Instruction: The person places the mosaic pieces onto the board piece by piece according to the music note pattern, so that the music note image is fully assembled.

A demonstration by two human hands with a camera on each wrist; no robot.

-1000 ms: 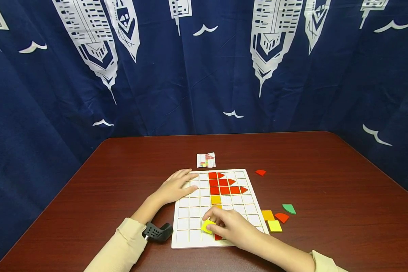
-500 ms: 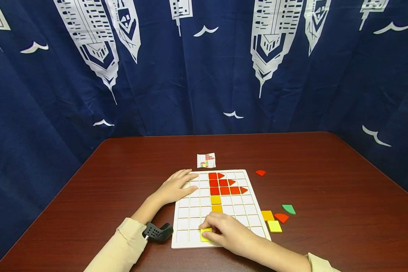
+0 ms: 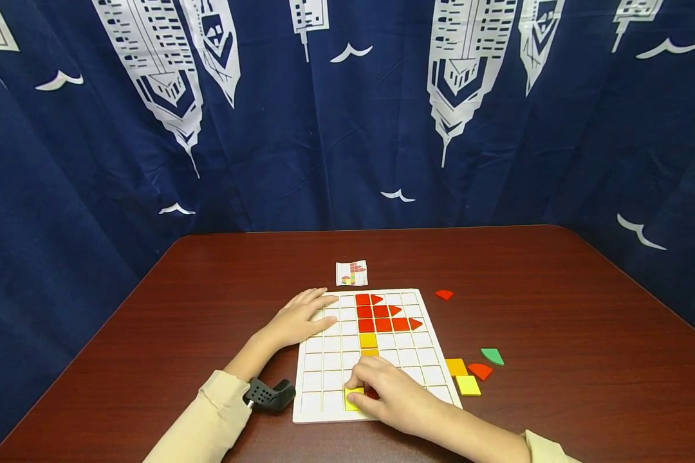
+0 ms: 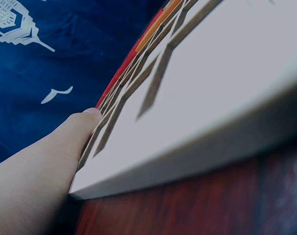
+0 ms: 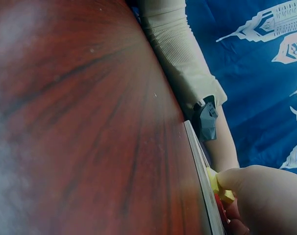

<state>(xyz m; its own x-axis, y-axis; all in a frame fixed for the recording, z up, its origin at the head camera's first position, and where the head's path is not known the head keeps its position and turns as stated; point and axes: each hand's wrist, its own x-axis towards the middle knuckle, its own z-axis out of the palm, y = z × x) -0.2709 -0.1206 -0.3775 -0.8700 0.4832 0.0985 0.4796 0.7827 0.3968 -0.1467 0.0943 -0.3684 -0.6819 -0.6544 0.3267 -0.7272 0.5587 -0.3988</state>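
A white grid board (image 3: 318, 363) lies on the table with red square tiles, red triangles and orange squares in its cells. My right hand (image 3: 390, 399) is over the board's near edge, thumb and fingers pinching a yellow square tile (image 3: 352, 401) in the bottom row. In the right wrist view the thumb presses on that yellow tile (image 5: 213, 179), with a red piece (image 5: 220, 206) beside it, partly hidden by the fingers. My left hand (image 3: 296, 321) rests on the board's left edge, fingers spread; its thumb (image 4: 82, 120) touches the board in the left wrist view.
A small printed card (image 3: 351, 273) lies beyond the board. Right of it are a red quarter-round piece (image 3: 444, 294), a green one (image 3: 492, 355), another red one (image 3: 480, 370), an orange square (image 3: 455, 366) and a yellow square (image 3: 468, 386). A black wrist device (image 3: 270, 395) sits on the left forearm.
My right hand lowered the tilted yellow tile onto the bottom row, then shifted it slightly right toward the red piece. The left hand stayed still.
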